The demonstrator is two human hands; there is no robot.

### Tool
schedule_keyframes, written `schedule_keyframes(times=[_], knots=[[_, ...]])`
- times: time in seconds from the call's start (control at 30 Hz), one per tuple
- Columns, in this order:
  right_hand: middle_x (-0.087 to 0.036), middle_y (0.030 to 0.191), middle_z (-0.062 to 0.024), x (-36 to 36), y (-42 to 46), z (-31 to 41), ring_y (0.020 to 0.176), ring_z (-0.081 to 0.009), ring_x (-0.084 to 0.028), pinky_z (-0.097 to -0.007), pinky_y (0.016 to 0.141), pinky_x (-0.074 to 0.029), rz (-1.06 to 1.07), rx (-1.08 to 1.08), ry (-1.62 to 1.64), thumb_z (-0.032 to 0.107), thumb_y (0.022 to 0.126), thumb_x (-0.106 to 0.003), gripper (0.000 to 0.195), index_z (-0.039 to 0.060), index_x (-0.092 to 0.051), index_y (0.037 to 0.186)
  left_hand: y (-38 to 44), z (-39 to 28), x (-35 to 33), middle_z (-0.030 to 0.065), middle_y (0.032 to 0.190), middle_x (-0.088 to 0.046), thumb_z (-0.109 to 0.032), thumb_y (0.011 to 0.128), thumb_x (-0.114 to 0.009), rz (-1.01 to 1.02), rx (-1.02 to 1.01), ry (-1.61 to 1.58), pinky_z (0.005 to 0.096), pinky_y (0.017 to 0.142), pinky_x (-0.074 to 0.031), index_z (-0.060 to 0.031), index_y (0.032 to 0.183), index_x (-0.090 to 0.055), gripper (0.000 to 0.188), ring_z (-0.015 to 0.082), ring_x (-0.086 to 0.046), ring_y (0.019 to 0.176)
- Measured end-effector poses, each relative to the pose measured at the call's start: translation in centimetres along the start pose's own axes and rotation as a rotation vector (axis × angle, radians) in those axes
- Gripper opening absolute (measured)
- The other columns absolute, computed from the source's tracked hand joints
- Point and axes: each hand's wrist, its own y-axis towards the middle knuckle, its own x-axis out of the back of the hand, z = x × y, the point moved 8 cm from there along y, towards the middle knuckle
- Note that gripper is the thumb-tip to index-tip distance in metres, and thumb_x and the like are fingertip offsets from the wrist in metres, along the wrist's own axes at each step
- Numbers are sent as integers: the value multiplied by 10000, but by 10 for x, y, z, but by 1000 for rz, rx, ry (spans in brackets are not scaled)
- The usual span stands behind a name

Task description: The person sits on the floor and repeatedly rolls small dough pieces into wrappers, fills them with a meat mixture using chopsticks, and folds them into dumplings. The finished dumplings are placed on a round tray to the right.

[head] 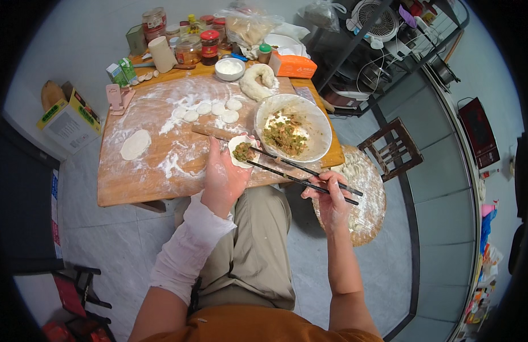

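On my left hand (224, 177), palm up with the fingers under it, rests a round dough wrapper (237, 161) with a mound of green and brown filling (243, 152). My right hand (331, 193) grips a pair of black chopsticks (308, 180), whose tips touch the filling and the wrapper. Beyond the tips stands a white bowl (325, 128) of the same filling. A wooden rolling pin (212, 132) lies partly behind the wrapper. Several small dough rounds (230, 116) lie on the floured board, and a larger flat dough piece (135, 145) is at its left.
The wooden board (114, 184) spans the table. At its back are a curved dough roll (251, 85), a small bowl of flour (229, 69), jars and an orange tissue box (294, 66). Low at the right, a round floured tray (373, 205) holds dumplings beside a wooden chair (392, 149).
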Motion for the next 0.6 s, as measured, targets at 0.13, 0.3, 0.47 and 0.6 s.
schedule_keyframes(times=[0.13, 0.3, 0.47, 0.6], knots=[[-615, 931, -195, 3, -1, 1, 751, -295, -649, -380, 704, -556, -30, 35, -70, 247, 934, -506, 280, -24, -529, 996, -2, 4, -5, 191, 1203, -493, -515, 961, -197, -14, 27, -14, 418, 1026, -347, 71, 1247, -379, 677, 315, -454, 1166], [-620, 923, -210, 12, 0, -1, 741, -299, -658, -384, 685, -563, -116, 48, -27, 252, 933, -506, 281, -23, -529, 987, -4, 10, -7, 196, 1221, -484, -516, 959, -219, -14, 38, -62, 413, 1037, -339, 79, 1249, -379, 681, 317, -449, 1172], [-618, 909, -214, 35, 6, -22, 723, -290, -657, -390, 661, -566, -219, -60, 235, 250, 932, -507, 268, -11, -530, 986, -4, 14, -15, 197, 1216, -484, -518, 958, -229, 16, 59, -48, 405, 1046, -330, 82, 1256, -372, 685, 320, -439, 1185], [-617, 891, -201, 39, 17, -4, 687, -275, -634, -388, 638, -559, -252, 11, 329, 254, 928, -515, 266, -3, -534, 993, 0, 14, -11, 200, 1222, -476, -523, 956, -233, 13, 63, -68, 405, 1054, -321, 81, 1260, -366, 689, 319, -428, 1193]])
